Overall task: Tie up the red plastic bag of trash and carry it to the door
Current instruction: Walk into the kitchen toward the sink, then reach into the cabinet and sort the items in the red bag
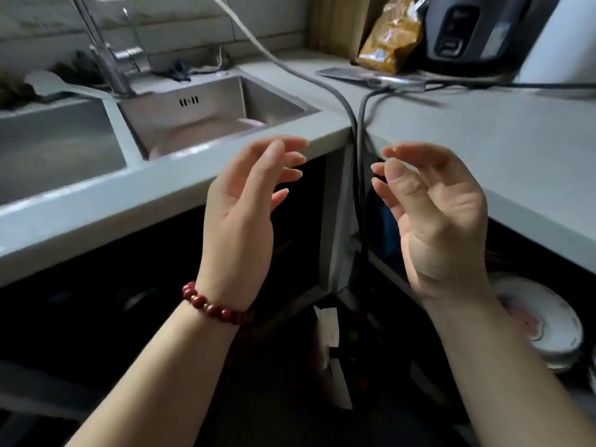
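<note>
At the far left, a double sink (206, 130) is set into a pale counter (483, 150), with a tap (106, 62) behind it. The left hand (240, 221), a red bead bracelet (216, 306) at its wrist, is raised in front of the counter edge; its fingers (287, 156) are loosely curled and spread, and nothing is held. Two grey cables (356, 130) are draped over the counter edge in the gap between the hands. The right hand (442, 221) is raised opposite, palm turned inward, fingers likewise relaxed and empty. Behind it, a yellow packet (392, 37) and a dark appliance (467, 30) are seen on the counter, and plates (545, 321) are stacked low at the right.

The red bag is not seen anywhere; the space below the counter is too dark to be read, so its place cannot be told. No part of the task is judged done. Such a bag is expected to be thin, soft and slippery, easily torn by sharp trash, its weight unknown. It is best taken at the rim or handles, gathered above the load, and knotted there.
</note>
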Tool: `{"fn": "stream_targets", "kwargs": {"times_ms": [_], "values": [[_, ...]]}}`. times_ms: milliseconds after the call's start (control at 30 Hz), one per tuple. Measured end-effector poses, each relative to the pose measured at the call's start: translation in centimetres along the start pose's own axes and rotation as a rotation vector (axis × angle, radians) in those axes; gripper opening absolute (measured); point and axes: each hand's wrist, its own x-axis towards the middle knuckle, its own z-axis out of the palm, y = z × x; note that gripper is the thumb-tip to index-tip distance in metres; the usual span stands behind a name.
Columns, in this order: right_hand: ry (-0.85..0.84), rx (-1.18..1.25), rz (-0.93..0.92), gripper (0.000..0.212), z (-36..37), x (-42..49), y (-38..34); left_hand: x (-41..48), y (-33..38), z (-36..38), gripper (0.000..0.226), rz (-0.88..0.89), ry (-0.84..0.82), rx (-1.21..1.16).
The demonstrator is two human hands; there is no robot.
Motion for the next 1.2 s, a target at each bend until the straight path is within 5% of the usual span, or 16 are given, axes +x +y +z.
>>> {"fn": "stream_targets", "kwargs": {"times_ms": [400, 867, 1200], "values": [[-0.011, 0.026, 0.021, 0.007, -7.3, -10.2, 13.6, -9.2, -16.0, 1.0, 0.02, 0.013, -0.022, 0.039], [0.072, -0.045, 0.096, 0.006, -11.3, -15.5, 21.4, -14.6, -26.1, 1.4, 0.017, 0.002, -0.052, 0.081], [-0.125, -0.114, 0.078, 0.009, -14.3, -17.4, 23.3, -16.6, -29.6, 2.4, 0.015, -0.015, -0.028, 0.052]]}}
